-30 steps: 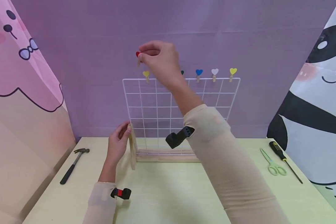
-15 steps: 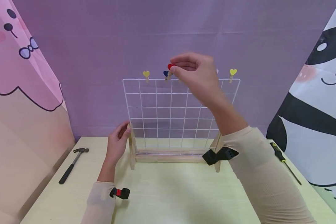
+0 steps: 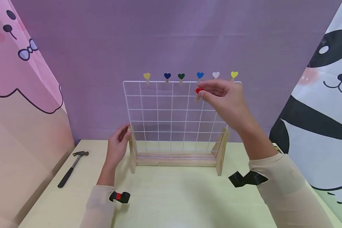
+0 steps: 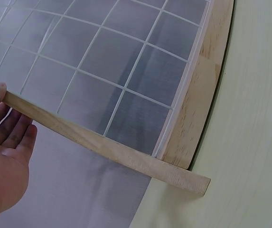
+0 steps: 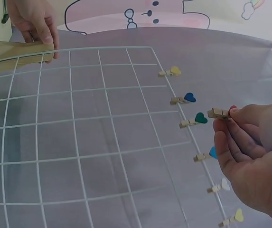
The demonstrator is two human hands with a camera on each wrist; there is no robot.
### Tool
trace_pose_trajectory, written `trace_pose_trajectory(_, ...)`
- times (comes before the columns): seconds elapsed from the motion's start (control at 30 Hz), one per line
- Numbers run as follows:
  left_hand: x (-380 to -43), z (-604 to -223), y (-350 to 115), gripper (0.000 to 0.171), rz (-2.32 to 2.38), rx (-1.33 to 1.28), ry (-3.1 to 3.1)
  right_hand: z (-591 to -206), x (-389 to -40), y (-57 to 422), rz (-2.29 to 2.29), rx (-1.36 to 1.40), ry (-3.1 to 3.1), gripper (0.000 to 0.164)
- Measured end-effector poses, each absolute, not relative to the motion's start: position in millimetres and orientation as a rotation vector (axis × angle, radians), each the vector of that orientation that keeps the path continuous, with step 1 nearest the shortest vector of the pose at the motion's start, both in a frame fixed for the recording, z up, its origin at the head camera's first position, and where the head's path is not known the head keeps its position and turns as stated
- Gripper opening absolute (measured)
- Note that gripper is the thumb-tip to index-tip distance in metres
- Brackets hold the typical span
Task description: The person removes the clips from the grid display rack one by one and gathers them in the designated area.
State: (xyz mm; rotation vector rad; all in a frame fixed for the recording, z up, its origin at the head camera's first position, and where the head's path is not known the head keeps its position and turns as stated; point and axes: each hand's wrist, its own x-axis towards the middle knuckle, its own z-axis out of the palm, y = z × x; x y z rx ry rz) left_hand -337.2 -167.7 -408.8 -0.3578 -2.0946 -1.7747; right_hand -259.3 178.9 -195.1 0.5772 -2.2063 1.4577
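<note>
My right hand (image 3: pixel 231 103) pinches a small wooden clothespin (image 5: pixel 219 114) topped with a red heart (image 3: pixel 199 91). In the head view it overlaps the upper right of a white wire grid (image 3: pixel 159 81). Along the grid's top wire sit several heart clothespins: yellow (image 3: pixel 146 76), dark blue (image 3: pixel 167 76), green (image 3: pixel 181 76), light blue (image 3: pixel 200 75), white (image 3: pixel 215 75) and another yellow (image 3: pixel 234 74). My left hand (image 3: pixel 117 147) holds the top of the left post (image 4: pixel 107 145) of the wooden stand (image 3: pixel 176 161), thumb on its near side.
A hammer (image 3: pixel 71 171) lies at the left of the pale table (image 3: pixel 174 196). On the right, the end of a screwdriver (image 3: pixel 277 148) peeks out behind my right forearm. A purple cloth (image 3: pixel 171 38) hangs behind the grid, with cartoon-printed panels on both sides.
My right hand has carried the red heart clothespin right and down, from above the grid's left end to before its upper right. My left hand stays on the post.
</note>
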Motion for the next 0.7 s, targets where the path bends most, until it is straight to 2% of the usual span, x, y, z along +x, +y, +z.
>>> trace_pose_trajectory(0.7,-339,-412,-169,0.043,-1.757,-0.355,-2.093,-290,-248,245,1.389,0.434,-2.356,0.031)
